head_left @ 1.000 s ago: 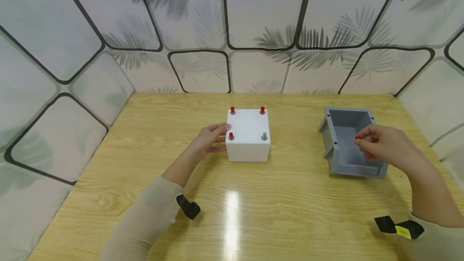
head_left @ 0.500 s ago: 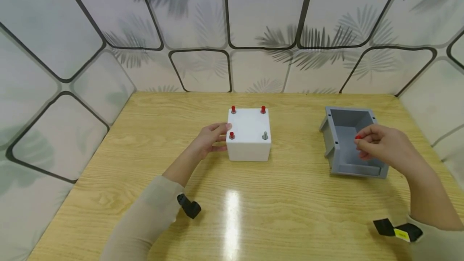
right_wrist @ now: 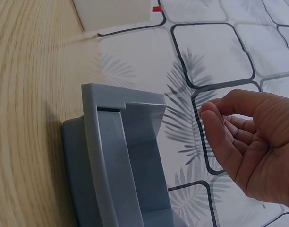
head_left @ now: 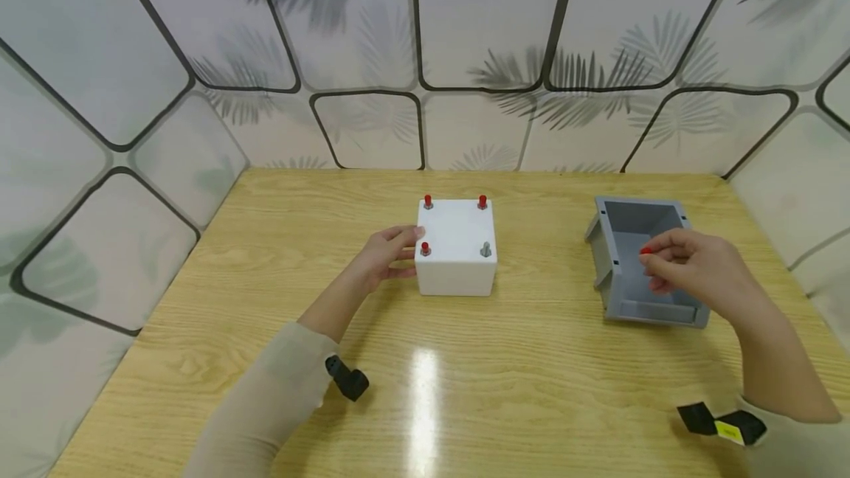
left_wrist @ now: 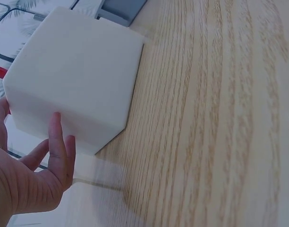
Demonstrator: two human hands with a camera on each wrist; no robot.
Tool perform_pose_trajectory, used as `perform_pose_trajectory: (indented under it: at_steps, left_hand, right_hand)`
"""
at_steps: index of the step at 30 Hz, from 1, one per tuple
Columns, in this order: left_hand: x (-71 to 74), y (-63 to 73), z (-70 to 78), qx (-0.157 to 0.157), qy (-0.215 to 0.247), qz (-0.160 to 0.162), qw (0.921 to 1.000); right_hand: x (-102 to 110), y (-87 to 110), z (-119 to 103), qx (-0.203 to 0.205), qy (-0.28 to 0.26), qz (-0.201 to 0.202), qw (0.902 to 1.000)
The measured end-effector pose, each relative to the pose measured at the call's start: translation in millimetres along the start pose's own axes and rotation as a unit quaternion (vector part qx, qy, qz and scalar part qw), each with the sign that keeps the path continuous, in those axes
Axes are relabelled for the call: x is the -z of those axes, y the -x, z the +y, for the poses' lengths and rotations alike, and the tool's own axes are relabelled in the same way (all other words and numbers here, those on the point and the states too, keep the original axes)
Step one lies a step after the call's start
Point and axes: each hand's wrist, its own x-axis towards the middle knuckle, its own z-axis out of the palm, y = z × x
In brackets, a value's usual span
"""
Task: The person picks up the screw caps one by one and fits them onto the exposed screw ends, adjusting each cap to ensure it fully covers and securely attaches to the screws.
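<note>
On the table stands a white box (head_left: 457, 231) with metal studs at its top corners. Three studs wear red caps; the front right stud (head_left: 486, 249) shows bare metal. My left hand (head_left: 385, 255) rests against the box's left side, thumb at the top edge, fingers extended along the side in the left wrist view. Thumb and forefinger of my right hand (head_left: 704, 271) pinch a small red cap (head_left: 645, 250). That hand is over the grey bin (head_left: 606, 271) at the right. In the right wrist view the pinching fingers largely hide the cap.
The grey bin has an open top and a lowered front lip. Wood-grain tabletop (head_left: 531, 360) stretches between box and bin. Patterned cloth walls (head_left: 478, 131) border the table at the back and sides.
My right hand has shifted slightly left over the bin, with the red cap still pinched. The left hand and white box stay in place.
</note>
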Motion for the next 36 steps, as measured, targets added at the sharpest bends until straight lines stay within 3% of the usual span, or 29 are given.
perform_pose_trajectory:
  at_steps: [12,36]
  left_hand:
    - [-0.6,0.2,-0.1,0.002,0.011,-0.006,0.9999]
    - [1.5,-1.2,-1.5,0.004,0.012,-0.005,0.9999]
  right_hand:
    - [-8,-2.0,-10,0.016,0.008,-0.006,0.9998]
    - [-24,-2.8,-45,0.071,-0.053,-0.005,0.9961]
